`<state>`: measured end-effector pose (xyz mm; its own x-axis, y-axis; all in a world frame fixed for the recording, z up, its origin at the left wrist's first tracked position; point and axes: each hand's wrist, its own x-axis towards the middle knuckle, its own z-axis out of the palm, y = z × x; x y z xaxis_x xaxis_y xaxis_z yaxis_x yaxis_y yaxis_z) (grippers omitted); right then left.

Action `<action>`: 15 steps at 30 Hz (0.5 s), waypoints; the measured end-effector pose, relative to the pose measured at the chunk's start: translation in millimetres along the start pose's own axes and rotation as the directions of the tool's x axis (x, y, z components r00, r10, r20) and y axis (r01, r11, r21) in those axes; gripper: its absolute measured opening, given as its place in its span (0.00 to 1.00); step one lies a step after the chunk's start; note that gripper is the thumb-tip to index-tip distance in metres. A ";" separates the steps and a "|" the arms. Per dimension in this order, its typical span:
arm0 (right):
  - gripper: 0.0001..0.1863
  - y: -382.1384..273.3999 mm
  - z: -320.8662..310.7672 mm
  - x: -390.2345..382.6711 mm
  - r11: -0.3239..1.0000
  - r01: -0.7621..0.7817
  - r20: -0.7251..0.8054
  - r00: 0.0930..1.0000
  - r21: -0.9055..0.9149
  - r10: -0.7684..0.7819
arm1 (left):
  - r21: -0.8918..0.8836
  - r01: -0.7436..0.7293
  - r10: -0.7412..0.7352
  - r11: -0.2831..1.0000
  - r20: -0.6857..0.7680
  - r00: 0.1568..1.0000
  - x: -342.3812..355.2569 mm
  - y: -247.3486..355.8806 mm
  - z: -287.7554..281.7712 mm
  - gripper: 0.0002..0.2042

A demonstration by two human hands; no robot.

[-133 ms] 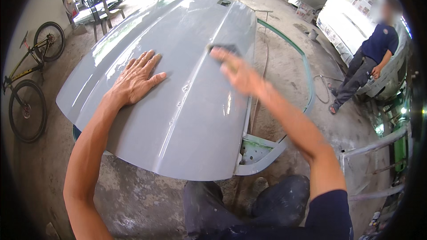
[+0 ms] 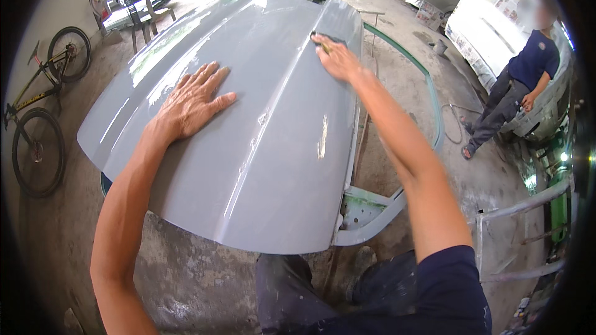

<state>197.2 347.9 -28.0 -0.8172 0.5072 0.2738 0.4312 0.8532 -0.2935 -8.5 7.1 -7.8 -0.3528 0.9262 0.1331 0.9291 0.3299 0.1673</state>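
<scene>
Left hand (image 2: 189, 102) is palm down on the grey door panel (image 2: 292, 174), fingers spread wide, gripping nothing. Right hand (image 2: 339, 62) is narrow, folded over a dark pad (image 2: 334, 40) at the panel's far end, by the crease line (image 2: 233, 201). Panel lies outer face up in front of the person, window frame (image 2: 429, 80) out to the right; can't see what carries its weight.

Handling, my read: stiff, bulky, probably fairly heavy with the frame attached. Broad face could dent under a hard push. Glossy streaks and whitish specks (image 2: 262, 119) on the crease suggest wet, so slippery. Nothing to grab on the face; take it by the window frame and opposite edge, two hands. Pad should be light, best pinched from above.

Pose: left elbow out wide, forearm angled in; right arm reaches long from lower right, fingers pointing up-left
</scene>
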 end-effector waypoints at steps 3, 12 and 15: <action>0.33 -27.4 14.7 -2.0 0.980 -0.129 -0.014 0.992 -0.155 0.128 | 0.004 -0.008 0.008 1.000 -0.006 1.000 0.0 -1.6 4.7 0.51; 0.35 -214.3 22.7 -187.5 0.966 0.256 -0.004 0.967 0.028 -0.256 | 0.058 -0.045 0.044 0.997 0.026 0.999 4.1 -6.0 1.7 0.47; 0.35 -276.7 19.4 -265.2 0.926 0.377 0.003 0.926 0.029 -0.378 | 0.064 -0.051 0.049 0.997 0.030 0.998 2.5 -4.8 -0.4 0.45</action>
<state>287.1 -25.1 -37.2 -0.9205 0.1471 0.3619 0.0797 0.9776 -0.1946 -13.9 7.8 -7.9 -0.3029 0.9464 0.1116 0.9511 0.2929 0.0976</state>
